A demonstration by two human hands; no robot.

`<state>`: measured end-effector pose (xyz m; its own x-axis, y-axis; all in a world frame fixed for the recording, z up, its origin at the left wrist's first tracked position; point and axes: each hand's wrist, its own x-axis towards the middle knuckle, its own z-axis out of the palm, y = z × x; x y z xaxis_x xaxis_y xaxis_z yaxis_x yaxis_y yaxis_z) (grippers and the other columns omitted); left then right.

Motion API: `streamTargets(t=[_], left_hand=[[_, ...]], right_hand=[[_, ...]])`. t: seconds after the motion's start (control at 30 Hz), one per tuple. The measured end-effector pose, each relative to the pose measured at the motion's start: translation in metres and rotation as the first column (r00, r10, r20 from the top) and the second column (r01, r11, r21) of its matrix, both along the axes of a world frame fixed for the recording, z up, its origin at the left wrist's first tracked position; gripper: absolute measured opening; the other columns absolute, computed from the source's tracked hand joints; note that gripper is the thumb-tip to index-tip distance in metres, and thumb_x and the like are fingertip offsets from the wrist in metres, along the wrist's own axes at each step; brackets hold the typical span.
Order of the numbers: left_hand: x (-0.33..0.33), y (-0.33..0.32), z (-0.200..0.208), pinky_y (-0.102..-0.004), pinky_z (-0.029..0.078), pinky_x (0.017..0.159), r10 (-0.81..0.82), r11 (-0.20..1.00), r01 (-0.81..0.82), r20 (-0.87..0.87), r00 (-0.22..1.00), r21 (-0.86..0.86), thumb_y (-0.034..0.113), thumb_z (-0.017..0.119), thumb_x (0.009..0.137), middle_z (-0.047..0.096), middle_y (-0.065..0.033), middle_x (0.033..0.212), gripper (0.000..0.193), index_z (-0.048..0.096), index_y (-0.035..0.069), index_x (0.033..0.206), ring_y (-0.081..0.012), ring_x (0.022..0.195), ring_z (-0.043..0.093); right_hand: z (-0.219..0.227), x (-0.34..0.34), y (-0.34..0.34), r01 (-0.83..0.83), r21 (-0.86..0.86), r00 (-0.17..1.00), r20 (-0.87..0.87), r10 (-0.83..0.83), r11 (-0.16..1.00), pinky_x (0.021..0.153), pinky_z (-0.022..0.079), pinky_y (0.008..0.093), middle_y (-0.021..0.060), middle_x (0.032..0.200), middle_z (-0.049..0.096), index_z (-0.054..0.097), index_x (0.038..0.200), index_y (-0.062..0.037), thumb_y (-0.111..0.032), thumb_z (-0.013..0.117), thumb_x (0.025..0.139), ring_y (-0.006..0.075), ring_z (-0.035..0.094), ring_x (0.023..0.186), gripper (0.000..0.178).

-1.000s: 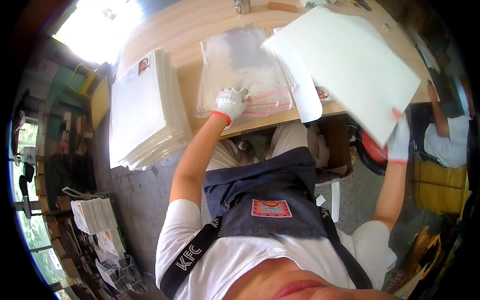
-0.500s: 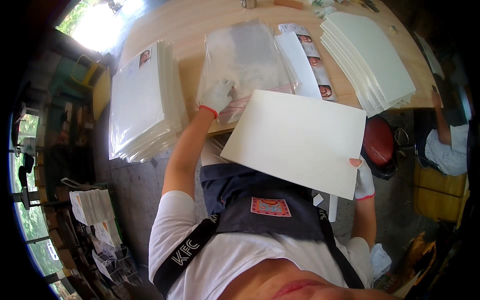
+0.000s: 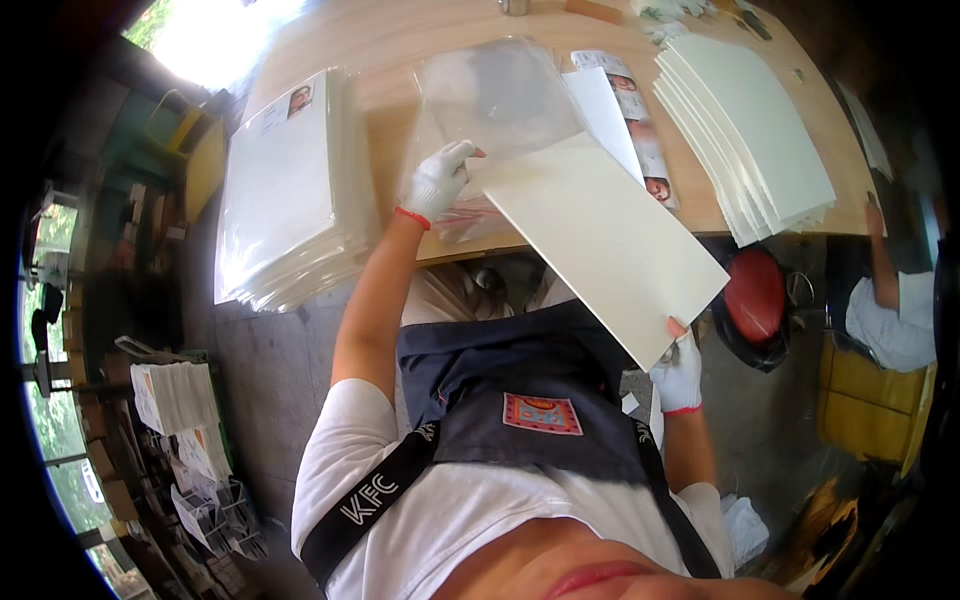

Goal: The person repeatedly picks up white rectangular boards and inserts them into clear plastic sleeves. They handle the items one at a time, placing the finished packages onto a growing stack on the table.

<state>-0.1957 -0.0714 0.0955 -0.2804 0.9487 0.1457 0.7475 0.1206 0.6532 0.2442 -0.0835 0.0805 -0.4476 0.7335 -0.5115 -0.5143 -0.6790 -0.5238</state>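
Note:
My right hand (image 3: 678, 372), in a white glove with bare fingertips, grips the near right corner of a stiff white board (image 3: 610, 240). The board slants away, its far end over a stack of clear plastic bags (image 3: 490, 85) on the table. My left hand (image 3: 440, 184), gloved likewise with a red cuff, is closed at the near end of the bags, beside the board's far left corner. Thumb and forefinger appear pinched on the top bag's edge. Whether the board's far end is inside that bag or only over it, I cannot tell.
Bagged white boards (image 3: 285, 190) are piled at the left of the wooden table (image 3: 390, 75). Fanned white boards (image 3: 755, 130) lie at the right, printed sheets (image 3: 650, 150) nearer the middle. A red stool (image 3: 755, 300) stands below the right edge, near another person's arm (image 3: 884, 250).
The board has swung from crosswise to pointing away, its far end now over the bags. My left hand has risen off the bags; my right has come nearer and slightly left.

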Motion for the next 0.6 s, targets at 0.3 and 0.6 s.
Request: streamTargets(t=[0.3, 0.6], left_hand=[[0.043, -0.025, -0.029, -0.0336, 0.051, 0.072, 0.071, 0.830, 0.043, -0.181, 0.981, 0.556, -0.012, 0.054, 0.068, 0.060, -0.0129, 0.099, 0.045, 0.057, 0.008, 0.109, -0.0289, 0.081, 0.062], [0.116, 0.038, -0.058, -0.0337, 0.052, 0.078, -0.328, 0.890, -0.437, 0.849, -0.415, 0.130, 0.004, 0.055, 0.087, 0.059, -0.0116, 0.109, 0.039, 0.046, 0.003, 0.125, -0.0250, 0.095, 0.060]], right_hand=[[-0.001, -0.040, -0.031, -0.032, 0.100, 0.985, -0.168, 0.049, 0.994, 0.082, 0.050, 0.0310, 0.0079, 0.110, 0.059, 0.049, 0.120, -0.0036, -0.017, 0.046, 0.094, 0.0172, 0.060, 0.097, 0.029], [0.039, -0.050, -0.034, -0.083, 0.176, 0.996, -0.024, 0.088, 0.981, 0.075, 0.054, 0.0283, 0.0089, 0.113, 0.057, 0.041, 0.128, -0.0046, -0.014, 0.044, 0.095, 0.0163, 0.060, 0.098, 0.034]])
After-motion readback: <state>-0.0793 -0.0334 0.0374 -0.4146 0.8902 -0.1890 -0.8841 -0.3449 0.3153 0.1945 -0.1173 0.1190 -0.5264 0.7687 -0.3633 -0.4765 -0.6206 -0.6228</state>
